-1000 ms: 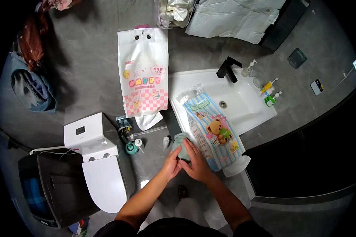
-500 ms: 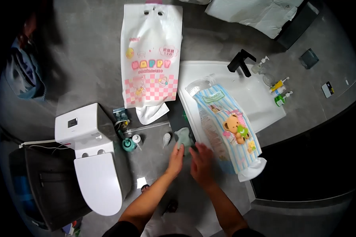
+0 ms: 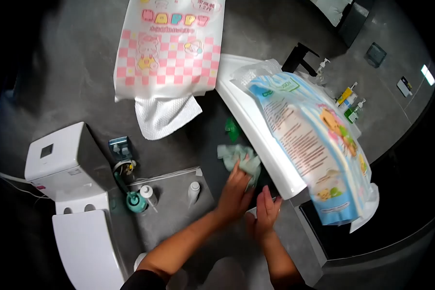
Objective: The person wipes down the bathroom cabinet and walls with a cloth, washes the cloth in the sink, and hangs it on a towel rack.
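Looked pretty dim tbh, frame corners all black. A white glare patch (image 3: pixel 428 75) flared near the right edge of the grey tiled wall (image 3: pixel 396 67), and the bulging blue-and-white plastic packet (image 3: pixel 314 150) came out blurry.

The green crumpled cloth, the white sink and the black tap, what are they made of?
Green cloth: probably soft, matte fabric, since it crumples into folds.
Sink: likely glazed ceramic, with a smooth, white, shiny rim.
Tap: perhaps black-coated metal, stiff and sharp-edged, though plastic is possible.

Two hands (image 3: pixel 234 193) (image 3: pixel 266 212), one greyish cloth (image 3: pixel 244 162) — two packs (image 3: pixel 168 58) (image 3: pixel 307 142)
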Available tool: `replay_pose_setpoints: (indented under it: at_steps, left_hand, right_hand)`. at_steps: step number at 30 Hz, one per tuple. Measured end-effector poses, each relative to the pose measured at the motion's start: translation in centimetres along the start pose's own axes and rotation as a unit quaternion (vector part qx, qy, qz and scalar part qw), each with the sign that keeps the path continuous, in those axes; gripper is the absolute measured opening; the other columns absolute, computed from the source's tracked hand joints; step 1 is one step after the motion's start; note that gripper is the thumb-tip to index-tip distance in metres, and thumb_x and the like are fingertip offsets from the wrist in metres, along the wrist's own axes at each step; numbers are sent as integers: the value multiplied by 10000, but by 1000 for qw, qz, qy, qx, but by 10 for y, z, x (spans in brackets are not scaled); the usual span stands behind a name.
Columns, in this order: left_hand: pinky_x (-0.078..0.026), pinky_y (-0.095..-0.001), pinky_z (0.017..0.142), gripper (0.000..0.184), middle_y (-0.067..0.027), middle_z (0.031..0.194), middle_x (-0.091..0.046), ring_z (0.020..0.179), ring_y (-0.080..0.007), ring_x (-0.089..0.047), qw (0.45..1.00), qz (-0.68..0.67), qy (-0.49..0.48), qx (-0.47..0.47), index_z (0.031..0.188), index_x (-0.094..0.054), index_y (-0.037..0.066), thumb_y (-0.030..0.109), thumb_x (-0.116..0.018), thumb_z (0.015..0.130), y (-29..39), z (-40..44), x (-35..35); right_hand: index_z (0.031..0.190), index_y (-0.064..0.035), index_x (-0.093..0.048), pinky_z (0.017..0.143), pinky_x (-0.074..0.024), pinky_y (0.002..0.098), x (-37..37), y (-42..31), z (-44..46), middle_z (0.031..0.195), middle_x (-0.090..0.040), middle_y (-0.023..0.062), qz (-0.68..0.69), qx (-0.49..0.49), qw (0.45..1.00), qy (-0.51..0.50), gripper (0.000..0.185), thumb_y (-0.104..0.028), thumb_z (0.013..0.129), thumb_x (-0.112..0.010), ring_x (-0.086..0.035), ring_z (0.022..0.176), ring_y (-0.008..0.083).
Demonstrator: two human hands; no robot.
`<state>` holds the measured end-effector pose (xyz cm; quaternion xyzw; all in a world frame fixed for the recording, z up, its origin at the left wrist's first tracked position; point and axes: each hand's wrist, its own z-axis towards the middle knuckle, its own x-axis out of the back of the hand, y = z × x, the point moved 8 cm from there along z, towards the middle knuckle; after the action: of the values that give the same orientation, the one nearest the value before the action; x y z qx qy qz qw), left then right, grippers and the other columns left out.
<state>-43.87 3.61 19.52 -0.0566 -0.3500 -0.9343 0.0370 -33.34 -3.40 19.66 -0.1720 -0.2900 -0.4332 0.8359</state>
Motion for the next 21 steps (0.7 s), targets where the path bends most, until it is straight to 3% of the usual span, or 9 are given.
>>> replay_pose_setpoints:
  at_steps: [1,4,7,11,12,14,16,19,21]
  left_hand:
    - [-256,-500,1144,403,-294,1372,-453,1321,-515,-362,998,-17,-6,-58,1267,-505,-78,108,-519,910,2,20,6]
    - [-245,-516,1143,419,-304,1372,-452,1310,-521,-371,998,-7,34,-60,1281,-500,-91,90,-482,903,-26,9,-1]
    - [-262,-511,1136,454,-310,1422,-418,1312,-525,-372,993,-14,29,-112,1293,-506,-81,51,-508,859,-12,-22,-9]
    - [-306,-498,1116,458,-284,1443,-417,1303,-524,-387,988,5,-19,-154,1277,-534,-49,27,-545,826,5,4,2]
    - [-310,-497,1113,443,-284,1436,-423,1300,-524,-386,990,3,11,-143,1275,-536,-48,33,-540,839,-2,22,11]
    - [-312,-488,1113,410,-277,1420,-439,1300,-521,-381,994,-29,63,-80,1271,-539,-48,60,-528,876,-25,44,19]
    - [-313,-490,1111,432,-274,1426,-437,1304,-516,-385,993,-42,42,-99,1284,-528,-53,61,-526,867,-18,15,3]
    - [-350,-496,1079,475,-257,1443,-438,1324,-491,-396,983,-41,-9,-178,1283,-538,-51,52,-519,819,39,-27,-12]
    - [-376,-494,1065,443,-240,1439,-452,1298,-484,-431,982,2,-17,-186,1243,-570,-49,35,-526,811,40,-7,-12]
  right_hand:
    - [1333,32,-516,1105,-240,591,-5,3,0,1402,-482,245,6,16,999,34,496,-278,947,-500,-462,1275,448]
    - [1336,36,-519,1128,-236,560,-1,-1,4,1349,-528,266,16,55,992,115,490,-292,982,-432,-490,1270,423]
    - [1332,35,-521,1142,-242,529,8,-4,4,1332,-534,280,38,25,988,147,489,-302,995,-414,-468,1283,454]
    - [1384,55,-455,1139,-268,488,28,4,-3,1498,-346,272,210,-55,943,254,497,-280,1026,-372,-351,1395,396]
    - [1378,82,-448,1109,-329,451,23,12,-5,1526,-292,270,260,-107,926,251,478,-216,1010,-380,-357,1394,359]
    - [1371,95,-451,1108,-334,436,22,8,-2,1522,-297,276,133,-111,963,205,479,-197,996,-384,-372,1383,359]
    - [1365,100,-460,1117,-318,415,18,10,-5,1505,-326,285,62,-115,974,184,481,-184,983,-393,-392,1365,371]
    - [1326,119,-485,1100,-337,444,29,5,2,1427,-405,346,53,-104,981,155,459,-129,947,-412,-430,1323,443]
    - [1326,115,-490,1088,-357,431,38,1,6,1431,-416,324,86,-92,979,161,457,-134,949,-422,-453,1309,431]
